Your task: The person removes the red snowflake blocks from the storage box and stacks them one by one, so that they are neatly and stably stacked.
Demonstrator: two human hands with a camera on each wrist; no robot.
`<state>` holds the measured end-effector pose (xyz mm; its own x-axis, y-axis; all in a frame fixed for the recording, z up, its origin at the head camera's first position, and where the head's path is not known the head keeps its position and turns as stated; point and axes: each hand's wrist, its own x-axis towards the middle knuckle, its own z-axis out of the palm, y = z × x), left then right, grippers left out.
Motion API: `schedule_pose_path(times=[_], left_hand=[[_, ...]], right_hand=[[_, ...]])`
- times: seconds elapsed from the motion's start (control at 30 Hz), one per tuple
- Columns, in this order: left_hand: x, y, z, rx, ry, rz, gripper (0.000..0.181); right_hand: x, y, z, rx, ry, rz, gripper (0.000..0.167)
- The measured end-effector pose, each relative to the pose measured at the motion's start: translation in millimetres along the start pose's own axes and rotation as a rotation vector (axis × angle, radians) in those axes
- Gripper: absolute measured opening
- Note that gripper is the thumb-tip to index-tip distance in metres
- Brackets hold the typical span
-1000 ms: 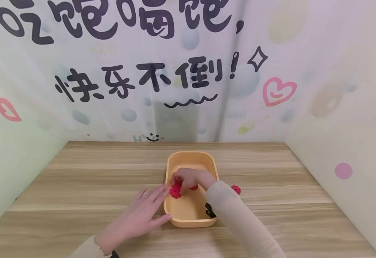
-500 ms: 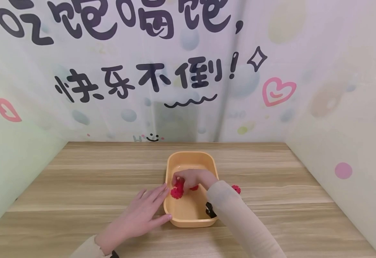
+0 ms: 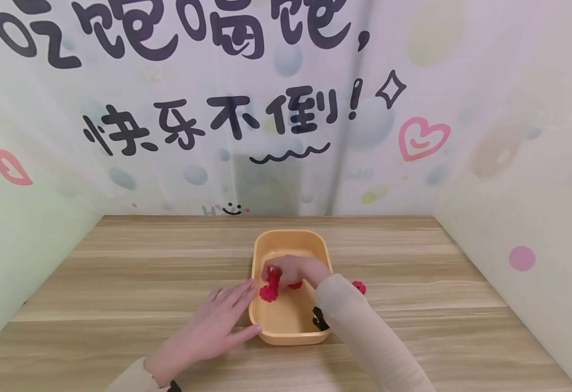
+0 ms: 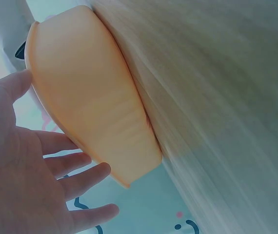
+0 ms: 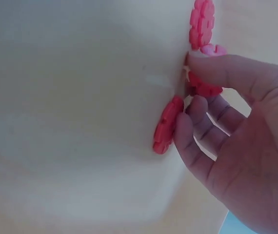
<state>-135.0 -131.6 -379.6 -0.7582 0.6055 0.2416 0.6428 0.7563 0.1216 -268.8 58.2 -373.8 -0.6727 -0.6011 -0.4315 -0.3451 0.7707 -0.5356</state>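
Note:
A tan plastic tub [image 3: 291,339] stands on the wooden table. Inside it, my right hand [image 3: 296,268] pinches a red notched plastic disc [image 5: 207,87] between thumb and fingers, partly hidden. Next to those fingertips another red disc [image 5: 166,126] leans on edge, and a third disc [image 5: 202,24] is beyond the thumb. In the head view, a red disc [image 3: 268,293] is by the tub's left wall, and another shows partly under the palm. My left hand [image 3: 217,318], fingers straight and spread, touches the tub's left rim, its thumb at the near left corner.
Outside the tub, a red disc [image 3: 359,287] lies to the right on the table [image 3: 413,261]. A black item [image 3: 320,319] shows beside the right sleeve [image 3: 354,318]. Printed cloth walls rise behind and at both sides.
The red disc in my right fingers has tipped more upright, and the fingers have shifted very slightly. My left hand and the tub stay where they were.

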Motion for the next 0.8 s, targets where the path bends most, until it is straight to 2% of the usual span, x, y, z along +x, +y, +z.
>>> schedule_pose_path(times=[0.2, 0.4, 0.67, 0.8], left_hand=[[0.9, 0.3, -0.5, -0.009, -0.018, -0.009, 0.072], [1.6, 0.4, -0.1, -0.010, -0.024, -0.014, 0.071], [0.4, 0.2, 0.3, 0.001, 0.003, 0.002, 0.073], [0.5, 0.2, 0.4, -0.007, -0.005, -0.005, 0.073]], right_hand=[[1.5, 3.5, -2.1, 0.022, 0.112, 0.008, 0.031], [2.1, 5.9, -3.1, 0.019, 0.173, 0.031, 0.032], [2.7, 7.1, -4.0, -0.011, 0.168, 0.016, 0.034], [2.2, 7.2, -4.8, -0.017, 0.160, 0.010, 0.029]])
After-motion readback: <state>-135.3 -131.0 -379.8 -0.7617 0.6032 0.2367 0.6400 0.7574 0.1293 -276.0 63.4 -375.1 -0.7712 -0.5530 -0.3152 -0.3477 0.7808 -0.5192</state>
